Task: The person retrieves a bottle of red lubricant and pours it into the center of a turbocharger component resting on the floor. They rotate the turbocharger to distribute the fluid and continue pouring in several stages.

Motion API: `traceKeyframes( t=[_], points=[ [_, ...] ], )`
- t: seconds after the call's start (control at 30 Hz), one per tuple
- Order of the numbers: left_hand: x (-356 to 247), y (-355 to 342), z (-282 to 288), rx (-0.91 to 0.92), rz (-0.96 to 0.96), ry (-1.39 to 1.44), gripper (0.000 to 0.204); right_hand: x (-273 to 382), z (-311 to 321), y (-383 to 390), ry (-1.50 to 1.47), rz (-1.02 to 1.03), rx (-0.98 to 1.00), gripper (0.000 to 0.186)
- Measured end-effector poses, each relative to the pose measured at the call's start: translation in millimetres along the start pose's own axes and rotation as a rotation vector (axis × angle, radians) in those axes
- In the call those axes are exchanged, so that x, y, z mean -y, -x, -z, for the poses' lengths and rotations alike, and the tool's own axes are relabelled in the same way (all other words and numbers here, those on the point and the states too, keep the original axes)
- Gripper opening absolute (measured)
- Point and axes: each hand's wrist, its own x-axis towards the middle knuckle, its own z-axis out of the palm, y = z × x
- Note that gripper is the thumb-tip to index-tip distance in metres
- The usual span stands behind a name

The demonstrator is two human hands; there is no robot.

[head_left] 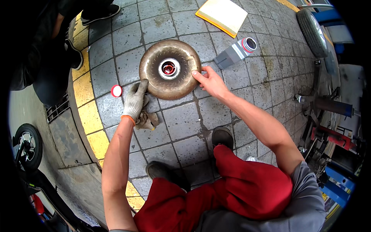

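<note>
A round brown metal torque converter (154, 81) lies flat on the tiled floor in front of me, its silvery hub (177, 73) facing up with red fluid visible inside. My left hand (135, 101), in a whitish knit glove with an orange cuff, grips its lower left rim. My bare right hand (211, 81) holds the right rim, thumb on top and fingers over the side. Beside the left hand is a small red-and-white cap (116, 91). A loose glove (146, 120) lies partly under that hand. To the right, an uncapped grey bottle (232, 55) shows a red ring at its neck.
A white panel air filter with an orange edge (222, 17) lies beyond the bottle. At the left, a person in dark clothes (46, 73) is near the yellow floor stripe (89, 116). A wheel (312, 33) and workshop equipment (334, 108) line the right side; a scooter wheel (28, 146) is left.
</note>
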Motion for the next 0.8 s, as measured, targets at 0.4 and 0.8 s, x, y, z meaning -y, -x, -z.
traceKeyframes(
  t=[0.4, 0.8],
  points=[
    [-10.5, -1.4, 5.6, 0.046, -0.028, -0.048, 0.088, -2.9, -6.6, 4.1, -0.069, 0.031, 0.022, 0.088],
    [-48.1, -12.9, -1.1, 0.074, -0.039, -0.079, 0.090, -24.4, -14.6, 6.8, 0.028, -0.011, 0.044, 0.077]
  ],
)
